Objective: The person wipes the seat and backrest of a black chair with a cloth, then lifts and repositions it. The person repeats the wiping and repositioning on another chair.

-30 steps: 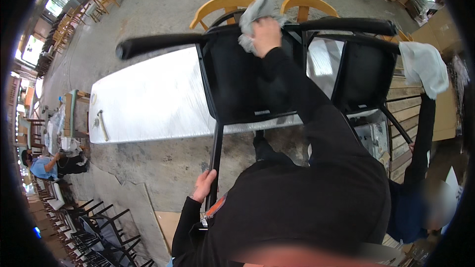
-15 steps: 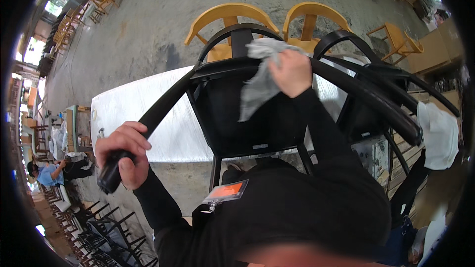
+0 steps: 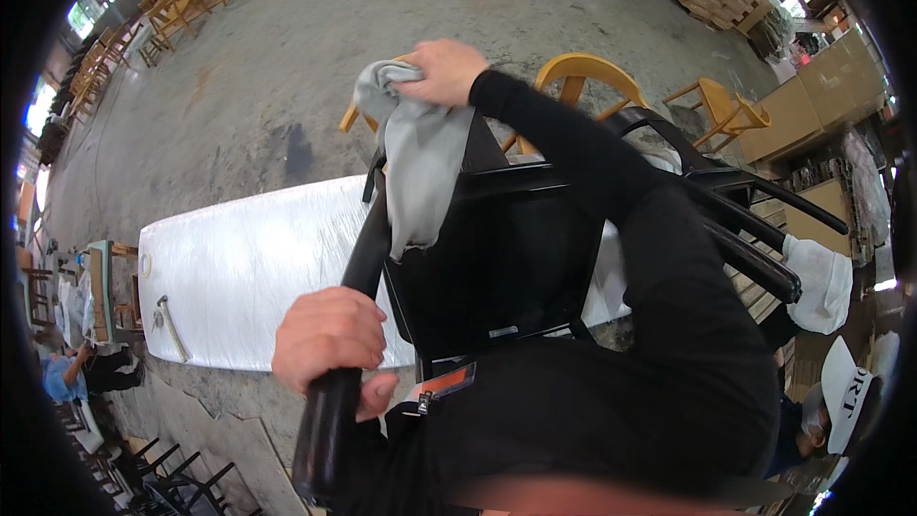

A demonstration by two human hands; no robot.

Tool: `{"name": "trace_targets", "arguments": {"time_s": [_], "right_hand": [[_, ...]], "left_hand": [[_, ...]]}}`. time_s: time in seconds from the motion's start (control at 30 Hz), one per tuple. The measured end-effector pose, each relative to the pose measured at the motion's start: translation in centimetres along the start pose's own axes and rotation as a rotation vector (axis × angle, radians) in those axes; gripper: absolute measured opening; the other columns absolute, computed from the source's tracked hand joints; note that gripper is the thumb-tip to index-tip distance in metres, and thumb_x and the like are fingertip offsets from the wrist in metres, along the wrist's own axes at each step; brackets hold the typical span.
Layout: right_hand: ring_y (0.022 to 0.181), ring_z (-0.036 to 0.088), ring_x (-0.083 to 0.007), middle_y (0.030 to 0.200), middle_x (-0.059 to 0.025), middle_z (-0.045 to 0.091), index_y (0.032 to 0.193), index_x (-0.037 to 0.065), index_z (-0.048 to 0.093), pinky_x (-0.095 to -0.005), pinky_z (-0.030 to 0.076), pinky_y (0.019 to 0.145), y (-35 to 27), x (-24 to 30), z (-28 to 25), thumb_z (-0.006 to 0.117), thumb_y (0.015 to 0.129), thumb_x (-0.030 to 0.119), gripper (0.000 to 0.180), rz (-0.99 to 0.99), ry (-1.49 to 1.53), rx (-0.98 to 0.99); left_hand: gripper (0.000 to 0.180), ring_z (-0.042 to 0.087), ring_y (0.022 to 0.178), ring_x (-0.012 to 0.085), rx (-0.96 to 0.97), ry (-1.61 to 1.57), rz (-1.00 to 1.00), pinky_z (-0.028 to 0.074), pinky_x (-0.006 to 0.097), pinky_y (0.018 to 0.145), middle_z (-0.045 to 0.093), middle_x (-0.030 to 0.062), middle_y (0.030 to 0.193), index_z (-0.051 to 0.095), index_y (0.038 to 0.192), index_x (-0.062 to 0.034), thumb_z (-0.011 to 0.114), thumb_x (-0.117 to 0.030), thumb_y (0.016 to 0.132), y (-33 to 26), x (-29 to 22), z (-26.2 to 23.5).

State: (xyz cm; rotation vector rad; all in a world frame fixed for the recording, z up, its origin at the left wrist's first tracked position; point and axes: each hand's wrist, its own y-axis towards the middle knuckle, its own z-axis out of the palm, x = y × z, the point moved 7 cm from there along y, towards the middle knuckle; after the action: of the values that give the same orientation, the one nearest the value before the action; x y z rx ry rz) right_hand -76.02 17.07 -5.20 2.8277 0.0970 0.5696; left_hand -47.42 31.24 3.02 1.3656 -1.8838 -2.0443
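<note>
A black chair is tipped up in front of me, its seat facing me over a long table wrapped in white plastic. My left hand grips the chair's curved black back rail low at the left. My right hand is raised at the top of the chair and clutches a grey cloth, which hangs down against the chair frame. My black sleeve runs across the seat.
Yellow wooden chairs stand behind the table on the concrete floor. A hammer lies near the table's left end. A person in a white cap is at the right. Black chairs are stacked lower left; another person sits far left.
The chair has swung further round and closer. My left hand slid along the back rail toward the centre. My right hand carried the cloth up and left to the chair's top.
</note>
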Motion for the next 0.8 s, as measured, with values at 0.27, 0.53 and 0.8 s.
{"name": "trace_targets", "arguments": {"time_s": [0.27, 0.53, 0.8], "right_hand": [[0.116, 0.060, -0.0298, 0.125, -0.0151, 0.065, 0.124, 0.007, 0.063, -0.0422, 0.050, 0.093, -8.5, -8.4, 10.6, 0.055, 0.093, 0.040, 0.047, -0.172, -0.034, 0.637], [0.103, 0.067, -0.0299, 0.109, -0.0147, 0.071, 0.108, 0.009, 0.069, -0.0430, 0.052, 0.086, -3.4, -17.8, 13.6, 0.056, 0.091, 0.035, 0.033, 0.101, -0.300, 0.288], [0.080, 0.070, -0.0372, 0.080, -0.0176, 0.070, 0.088, 0.004, 0.071, -0.0453, 0.056, 0.074, -4.4, -27.0, 12.6, 0.072, 0.074, 0.018, 0.020, 0.137, -0.811, 0.829]], "left_hand": [[0.022, 0.060, 0.048, 0.0180, -0.002, -0.080, -0.101, 0.056, 0.034, 0.052, 0.059, 0.0064, 0.058, 0.057, 0.069, -0.0051, 0.078, -0.009, 0.074, -0.7, 0.7, -0.5], [0.010, 0.063, 0.056, 0.0273, 0.113, -0.188, -0.094, 0.057, 0.043, 0.060, 0.064, 0.0165, 0.070, 0.056, 0.081, -0.0006, 0.064, -0.007, 0.082, 0.6, 1.4, -1.0], [0.023, 0.061, 0.054, 0.0267, -0.110, -0.209, 0.084, 0.053, 0.041, 0.055, 0.059, 0.0143, 0.064, 0.051, 0.067, -0.0055, 0.049, -0.008, 0.090, -1.5, 2.0, -1.9]]}}
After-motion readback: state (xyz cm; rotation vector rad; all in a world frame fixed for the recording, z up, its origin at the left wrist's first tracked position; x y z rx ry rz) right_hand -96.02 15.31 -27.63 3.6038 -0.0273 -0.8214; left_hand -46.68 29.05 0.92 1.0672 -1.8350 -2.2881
